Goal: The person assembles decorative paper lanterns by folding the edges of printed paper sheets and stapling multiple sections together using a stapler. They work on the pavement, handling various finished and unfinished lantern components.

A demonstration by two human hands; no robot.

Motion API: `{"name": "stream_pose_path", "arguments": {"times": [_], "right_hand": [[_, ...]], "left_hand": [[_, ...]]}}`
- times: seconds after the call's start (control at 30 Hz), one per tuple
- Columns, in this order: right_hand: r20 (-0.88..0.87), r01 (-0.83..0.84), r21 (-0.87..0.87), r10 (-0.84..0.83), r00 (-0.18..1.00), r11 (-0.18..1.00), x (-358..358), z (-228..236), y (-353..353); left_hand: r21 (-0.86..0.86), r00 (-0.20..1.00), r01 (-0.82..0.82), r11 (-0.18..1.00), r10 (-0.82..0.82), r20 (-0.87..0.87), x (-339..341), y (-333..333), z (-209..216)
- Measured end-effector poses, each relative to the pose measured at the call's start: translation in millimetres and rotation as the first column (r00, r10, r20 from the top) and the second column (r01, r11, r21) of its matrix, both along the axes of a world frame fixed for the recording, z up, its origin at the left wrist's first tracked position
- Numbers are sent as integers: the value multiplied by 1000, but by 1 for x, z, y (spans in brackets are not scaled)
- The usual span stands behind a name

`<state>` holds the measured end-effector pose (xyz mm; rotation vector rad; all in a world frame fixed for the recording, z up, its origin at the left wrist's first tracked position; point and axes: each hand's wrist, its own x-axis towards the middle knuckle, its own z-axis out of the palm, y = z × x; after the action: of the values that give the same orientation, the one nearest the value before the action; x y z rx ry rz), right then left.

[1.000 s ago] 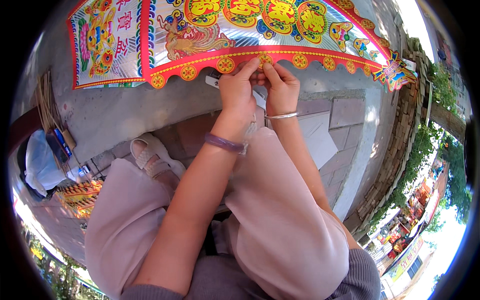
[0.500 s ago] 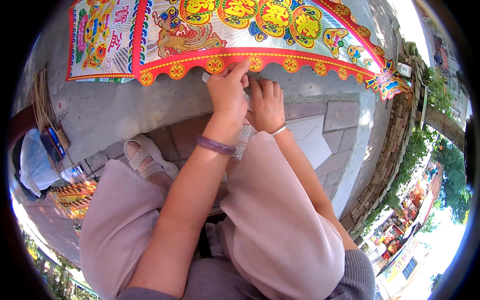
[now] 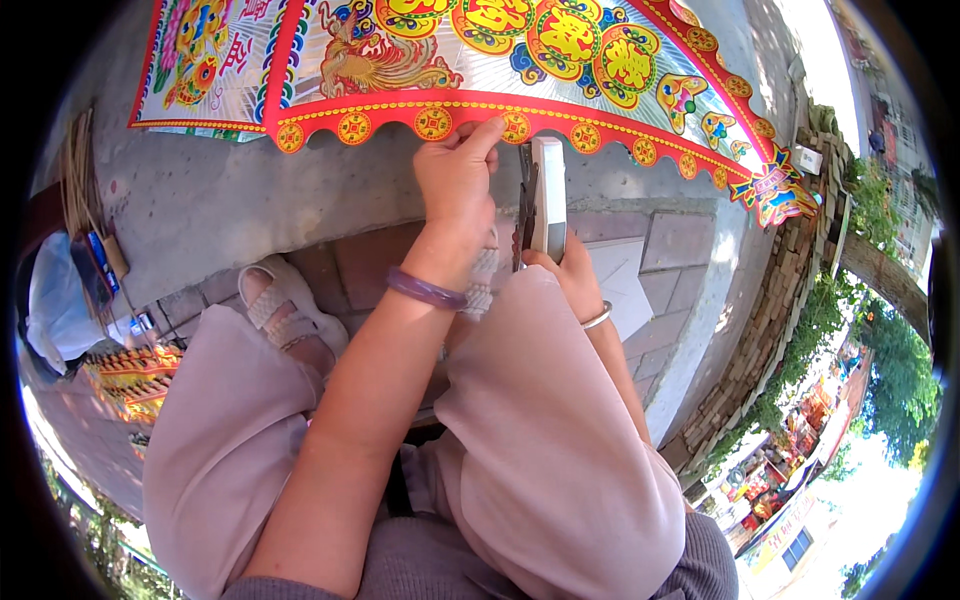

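Observation:
A big decorated paper sheet (image 3: 390, 98), silver with a red scalloped border and gold coin patterns, spreads across the top of the view. My left hand (image 3: 455, 180) pinches its lower edge between thumb and fingers. Just to the right, my right hand (image 3: 575, 285) grips what looks like a stapler (image 3: 549, 195), with a long white body and a dark metal part along its left side. The stapler points away from me, its far end close to the scalloped edge. My right knee covers part of the right hand.
Thin sticks (image 3: 82, 185) lean at the left, above a pale plastic bag (image 3: 62, 305) and a pile of red-and-gold printed paper (image 3: 135, 378). A white sheet (image 3: 620, 285) lies on the paving beyond my right knee. A brick edging (image 3: 770, 350) curves along the right.
My right hand has drawn back from beside the left hand and turned, and the stapler now shows upright in it. The left hand keeps its pinch; the sheet has shifted slightly.

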<state>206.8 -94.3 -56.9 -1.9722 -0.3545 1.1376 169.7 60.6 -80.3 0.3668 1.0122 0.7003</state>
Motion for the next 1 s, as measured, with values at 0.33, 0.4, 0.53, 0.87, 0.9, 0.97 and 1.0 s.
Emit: {"name": "stream_pose_path", "arguments": {"times": [0.33,0.4,0.53,0.87,0.9,0.97,1.0], "right_hand": [[74,135,102,-143,987,986,-1,1,25],[98,127,68,-133,986,990,-1,0,29],[172,123,33,-127,977,992,-2,-3,33],[187,112,-79,-96,978,991,-3,-20,38],[234,66,-96,-42,971,993,-2,-18,37],[452,-45,-93,82,888,995,8,-17,32],[606,-112,-85,141,783,990,16,-22,25]], "left_hand": [[3,1000,-2,1000,2,-17,-2,-1,3],[10,1000,-4,1000,4,-14,-2,-1,2],[8,1000,-7,1000,7,-8,-2,-2,0],[-25,1000,-2,1000,2,-21,-4,1,-4],[-17,1000,-12,1000,12,-17,-5,1,-6],[1,1000,-31,1000,31,-4,-3,4,-3],[9,999,-41,999,41,3,-5,7,-4]]}}
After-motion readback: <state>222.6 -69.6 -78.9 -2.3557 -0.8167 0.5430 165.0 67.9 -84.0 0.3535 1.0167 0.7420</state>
